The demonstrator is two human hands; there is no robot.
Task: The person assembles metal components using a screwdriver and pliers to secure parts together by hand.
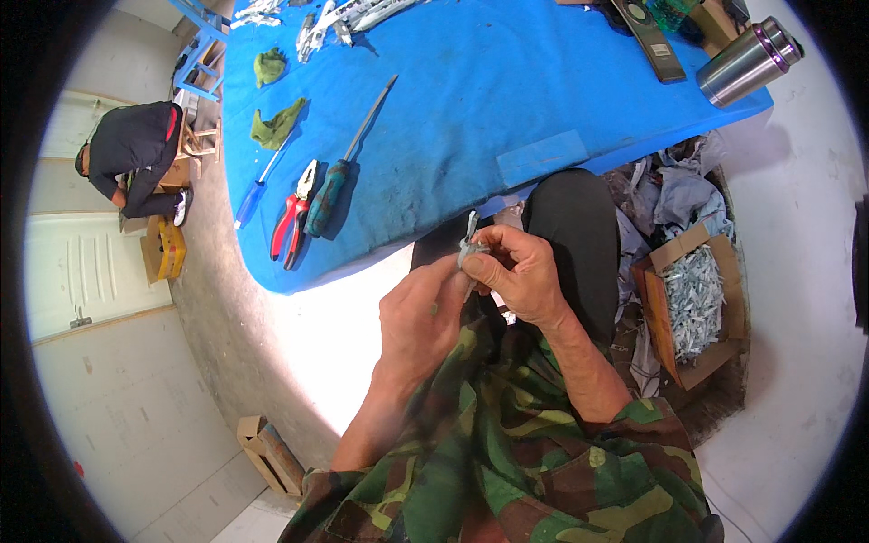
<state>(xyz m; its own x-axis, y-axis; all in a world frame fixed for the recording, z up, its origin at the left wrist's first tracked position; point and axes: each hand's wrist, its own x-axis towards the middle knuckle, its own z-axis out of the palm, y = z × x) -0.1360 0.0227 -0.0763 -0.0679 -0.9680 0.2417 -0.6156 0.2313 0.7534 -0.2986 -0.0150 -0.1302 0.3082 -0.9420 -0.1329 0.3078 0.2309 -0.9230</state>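
In front of my lap, below the table's near edge, my two hands meet around a small pale grey piece (468, 248) with a narrow end sticking up. Its exact kind I cannot make out, since fingers cover much of it. My left hand (416, 312) is closed on it from the left. My right hand (523, 273) pinches it between thumb and fingers. Nearest to them on the blue-covered table (434, 163) lie red-handled pliers (294, 217), a long screwdriver (330, 195) with a dark green handle, and a smaller blue-handled screwdriver (253, 199).
Green cloth scraps (277, 124) and silvery-white strips (348, 23) lie farther back. A steel flask (749, 63) stands at the table's right corner. Right of my knee, a cardboard box (668, 321) holds many pale strips. Another person (136, 149) sits bent over at the far left.
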